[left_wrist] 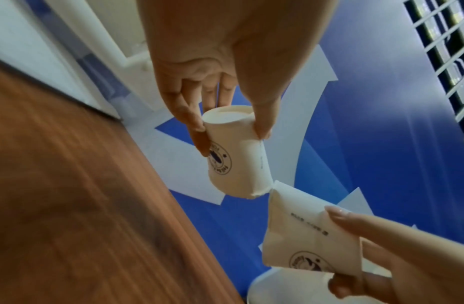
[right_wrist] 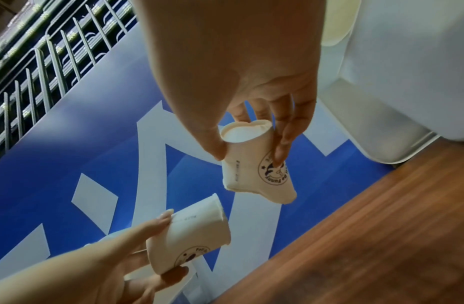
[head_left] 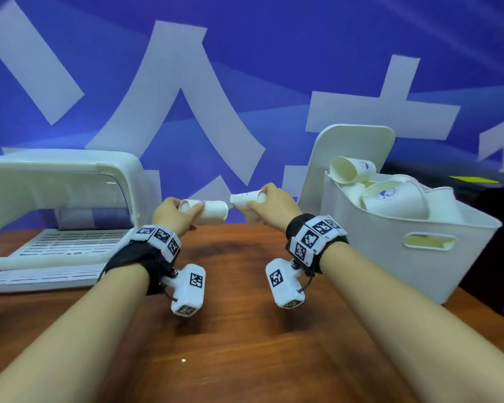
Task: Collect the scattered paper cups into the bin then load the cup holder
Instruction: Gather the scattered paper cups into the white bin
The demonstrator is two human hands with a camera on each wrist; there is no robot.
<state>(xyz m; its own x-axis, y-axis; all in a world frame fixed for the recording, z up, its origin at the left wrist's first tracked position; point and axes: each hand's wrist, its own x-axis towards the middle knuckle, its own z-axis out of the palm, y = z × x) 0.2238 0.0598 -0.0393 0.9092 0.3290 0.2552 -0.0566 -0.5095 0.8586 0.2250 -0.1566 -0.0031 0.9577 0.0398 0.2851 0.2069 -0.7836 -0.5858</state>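
My left hand grips a white paper cup by its base, held sideways above the far table edge. My right hand pinches a second, squashed paper cup the same way. The two cup mouths point at each other and nearly meet. Each cup also shows in the other wrist view. The white bin at the right holds several paper cups. The white cup holder stands at the left.
A brown wooden table spreads under both arms. The bin's lid leans upright behind it against a blue banner wall. A slatted white tray lies at the holder's foot. A dark object sits right of the bin.
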